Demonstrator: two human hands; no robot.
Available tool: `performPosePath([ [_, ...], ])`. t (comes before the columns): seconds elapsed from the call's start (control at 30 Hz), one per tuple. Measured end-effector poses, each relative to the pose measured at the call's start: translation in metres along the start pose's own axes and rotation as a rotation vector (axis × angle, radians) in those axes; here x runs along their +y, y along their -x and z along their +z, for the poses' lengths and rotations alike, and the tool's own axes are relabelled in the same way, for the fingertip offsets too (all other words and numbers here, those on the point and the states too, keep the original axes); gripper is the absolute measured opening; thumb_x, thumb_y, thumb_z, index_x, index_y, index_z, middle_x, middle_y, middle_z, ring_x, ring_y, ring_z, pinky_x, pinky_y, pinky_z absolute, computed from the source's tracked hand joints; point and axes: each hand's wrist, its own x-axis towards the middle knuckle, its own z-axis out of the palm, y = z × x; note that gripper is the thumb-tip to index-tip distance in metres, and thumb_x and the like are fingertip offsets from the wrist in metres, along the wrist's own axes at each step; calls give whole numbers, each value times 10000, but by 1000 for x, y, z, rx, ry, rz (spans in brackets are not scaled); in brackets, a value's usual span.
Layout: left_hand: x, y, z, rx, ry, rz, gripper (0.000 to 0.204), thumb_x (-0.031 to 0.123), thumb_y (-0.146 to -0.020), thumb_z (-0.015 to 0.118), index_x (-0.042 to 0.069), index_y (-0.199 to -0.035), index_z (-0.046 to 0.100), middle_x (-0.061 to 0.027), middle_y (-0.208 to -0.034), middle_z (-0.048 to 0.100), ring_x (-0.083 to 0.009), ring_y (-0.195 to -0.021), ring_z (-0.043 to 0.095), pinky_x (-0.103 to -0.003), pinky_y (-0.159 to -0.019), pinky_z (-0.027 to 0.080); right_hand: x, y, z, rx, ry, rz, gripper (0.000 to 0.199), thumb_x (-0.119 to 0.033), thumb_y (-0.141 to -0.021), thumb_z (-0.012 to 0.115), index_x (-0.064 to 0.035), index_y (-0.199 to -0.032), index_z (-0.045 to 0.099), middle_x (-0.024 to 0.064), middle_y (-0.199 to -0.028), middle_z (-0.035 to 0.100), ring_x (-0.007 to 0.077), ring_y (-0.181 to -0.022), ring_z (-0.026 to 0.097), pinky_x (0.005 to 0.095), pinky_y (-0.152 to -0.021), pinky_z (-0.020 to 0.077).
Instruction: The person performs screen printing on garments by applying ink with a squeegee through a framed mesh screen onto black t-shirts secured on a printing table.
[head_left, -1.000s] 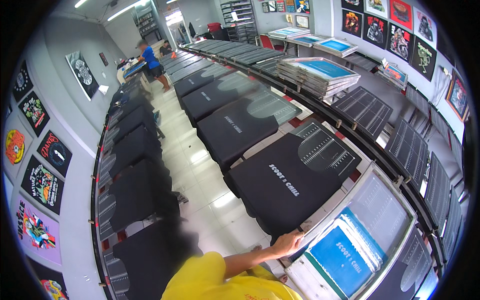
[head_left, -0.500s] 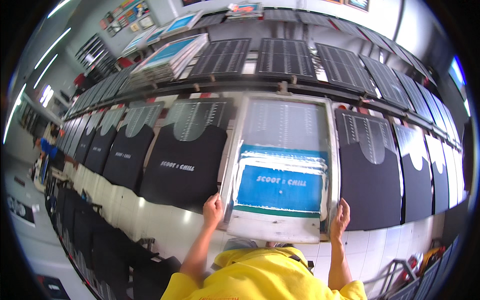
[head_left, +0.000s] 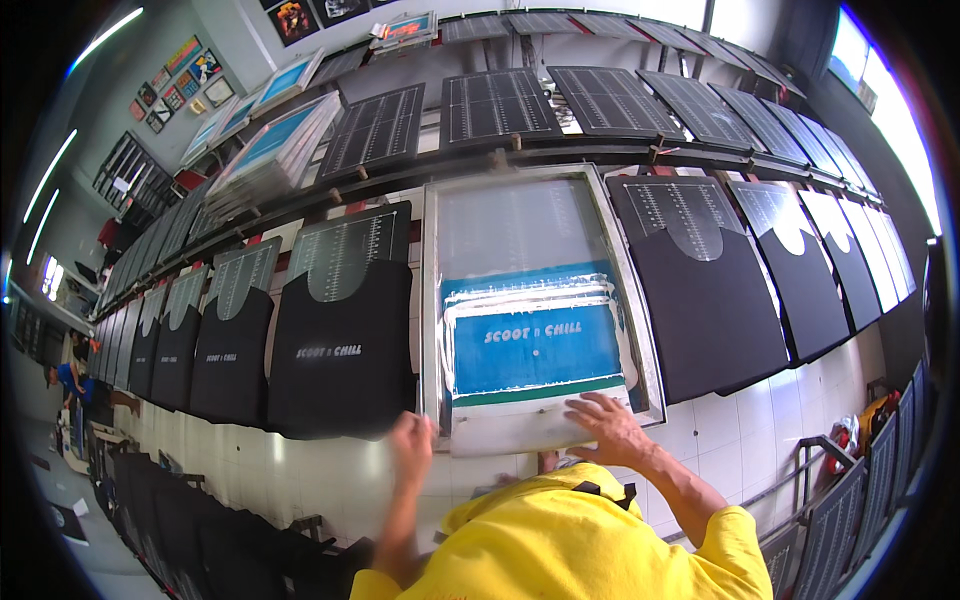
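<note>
Nearest is the person's yellow top (head_left: 590, 540), with both bare forearms reaching forward from it. The left hand (head_left: 412, 440) is raised at the near left corner of the screen-printing frame (head_left: 535, 310); it is motion-blurred, so I cannot tell how far it is open or whether it grips the frame edge. The right hand (head_left: 612, 425) lies palm down, fingers spread and nearly flat, on the near rail of the frame, pressing on it rather than closing round anything.

The frame rests flat on the long printing table (head_left: 700, 425), its near rail at the table's near edge, directly ahead of the person. It is metal-edged, with a blue stencil panel (head_left: 535, 350) bearing pale lettering in its near half and grey mesh beyond.

Just left of the frame lies a black shirt with a white print (head_left: 340, 350); further black shirts (head_left: 215, 360) run off leftward along the table. Just right of the frame lies a plain black shirt (head_left: 705, 300), with more beyond it to the right.

Past the table, a row of dark ruled boards (head_left: 500, 105) stands tilted on a higher level. At far left, a stack of blue-panelled frames (head_left: 270, 150) rests on that level. Framed pictures (head_left: 185, 80) hang on the far wall. At the far left end of the room, another person in blue (head_left: 68, 380) is at work, well apart.
</note>
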Motion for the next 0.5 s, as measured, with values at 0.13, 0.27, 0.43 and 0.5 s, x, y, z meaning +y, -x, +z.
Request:
performPosePath([
  [0.13,-7,45,19,-839,303,-230,313,284,-999,583,11,-919,712,-48,-731,653,-115,-642,596,-256,-608,491,-6,1,25,-104,162,-56,558,-214,-886,665,-133,-1415,508,89,-1427,553,288,-1277,511,462,-1068,438],
  [0.27,-39,68,84,-897,197,-402,435,387,-1046,469,-4,-1152,629,-75,-873,657,-115,-615,566,-236,-563,457,-14,-20,17,-120,184,-26,546,-175,-841,668,-120,-1367,534,96,-1354,592,290,-1212,545,447,-1010,464],
  [0.43,-52,70,131,-887,463,-562,551,478,-1074,364,4,-1306,520,-74,-950,631,-100,-575,507,-223,-502,398,-9,-35,20,13,253,34,427,-165,-769,724,-81,-1168,597,75,-1100,635,274,-1053,587,415,-882,475],
  [0.5,-55,71,143,-853,575,-603,556,490,-1074,351,4,-1267,538,-59,-899,617,-91,-550,478,-224,-480,372,-11,-39,20,54,261,38,339,-184,-747,751,-94,-1040,607,54,-1008,628,252,-1005,600,410,-858,474],
])
